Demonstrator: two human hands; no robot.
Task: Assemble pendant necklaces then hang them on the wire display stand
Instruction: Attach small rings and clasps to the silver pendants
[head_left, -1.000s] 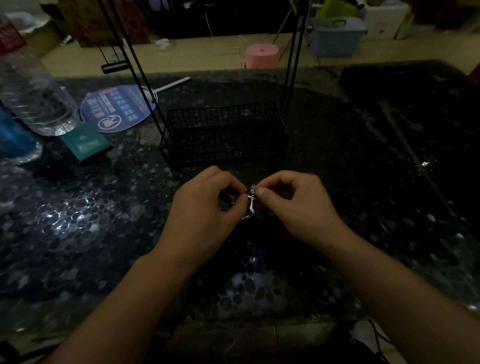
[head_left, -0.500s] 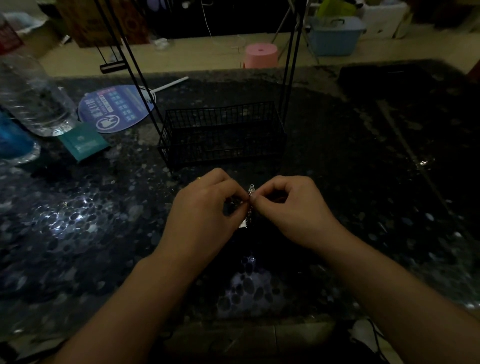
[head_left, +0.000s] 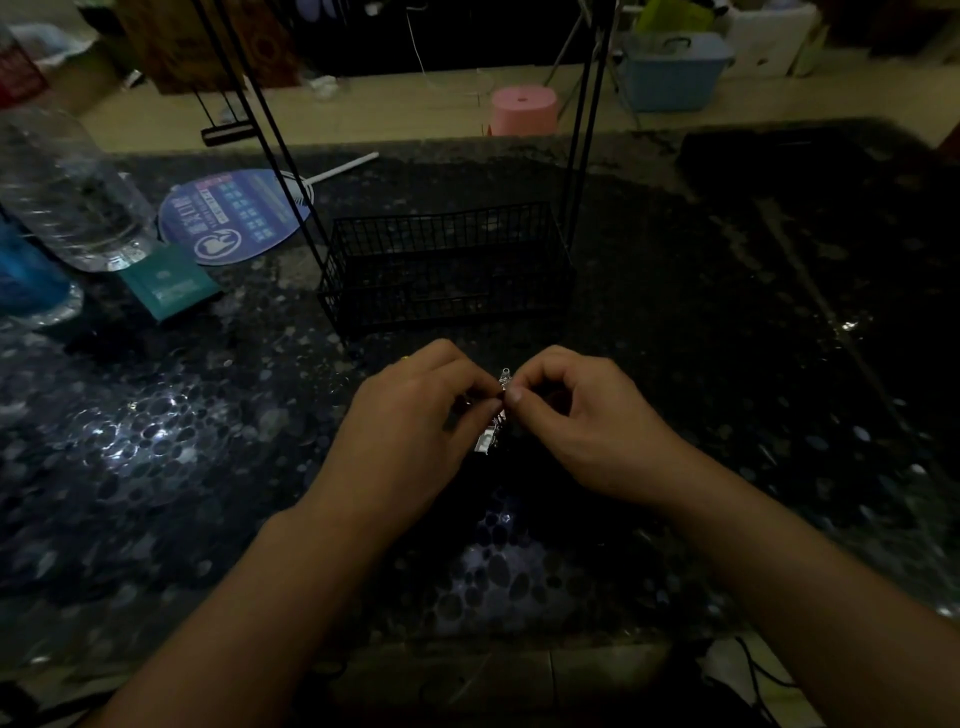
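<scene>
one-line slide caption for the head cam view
Left hand and right hand pinch a small silver pendant together above a dark table, near the black wire stand.

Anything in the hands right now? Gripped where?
Both hands pinch one small silver pendant piece: left hand and right hand fingertips meet at its middle; both ends stick out.

Water bottle (head_left: 67, 192), fan (head_left: 234, 218), perhaps a booklet (head_left: 169, 286)
</scene>
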